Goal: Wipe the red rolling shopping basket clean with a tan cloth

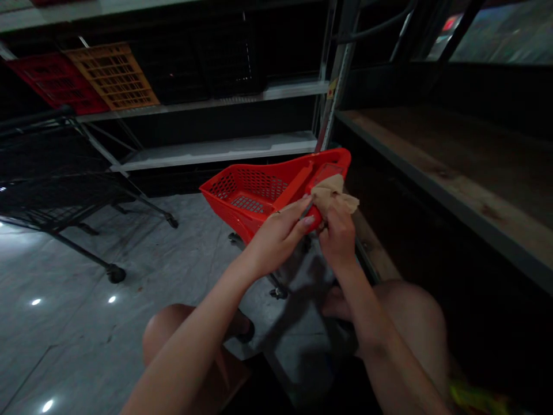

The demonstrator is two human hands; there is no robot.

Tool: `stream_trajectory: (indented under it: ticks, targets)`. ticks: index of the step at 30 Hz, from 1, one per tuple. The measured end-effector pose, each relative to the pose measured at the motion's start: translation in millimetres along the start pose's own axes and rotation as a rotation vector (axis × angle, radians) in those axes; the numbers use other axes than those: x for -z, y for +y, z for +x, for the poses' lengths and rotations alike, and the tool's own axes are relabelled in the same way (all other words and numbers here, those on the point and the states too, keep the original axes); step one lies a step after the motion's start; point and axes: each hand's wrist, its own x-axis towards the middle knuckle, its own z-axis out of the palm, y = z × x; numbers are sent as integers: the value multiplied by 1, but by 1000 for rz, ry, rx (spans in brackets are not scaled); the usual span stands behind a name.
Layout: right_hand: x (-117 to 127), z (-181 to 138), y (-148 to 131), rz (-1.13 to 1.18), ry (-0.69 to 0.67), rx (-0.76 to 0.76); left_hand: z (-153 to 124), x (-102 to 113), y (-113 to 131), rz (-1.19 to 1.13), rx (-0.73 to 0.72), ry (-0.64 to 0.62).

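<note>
A red plastic shopping cart [242, 216] with perforated basket walls stands on small wheels in front of me. My left hand [279, 236] grips the near rim of the cart beside its handle end, fingers over the top and thumb on the near side. At the handle end, my right hand [339, 227] is closed on a crumpled tan cloth [330, 187] that lies against the red plastic. Part of the cart's handle is hidden behind the cloth and my fingers.
A dark metal shopping cart [38, 167] stands on the left of the tiled floor [173, 271]. Behind are metal shelves [216, 150] with a red crate [56, 83] and a yellow crate [114, 75]. A wooden-edged shelf [453, 167] runs along the right.
</note>
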Motion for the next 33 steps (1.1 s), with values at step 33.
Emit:
stream_trajectory:
  ticks: [33]
  targets:
    - [34, -54, 32, -376, -51, 175, -24, -86, -72, 460, 207, -74]
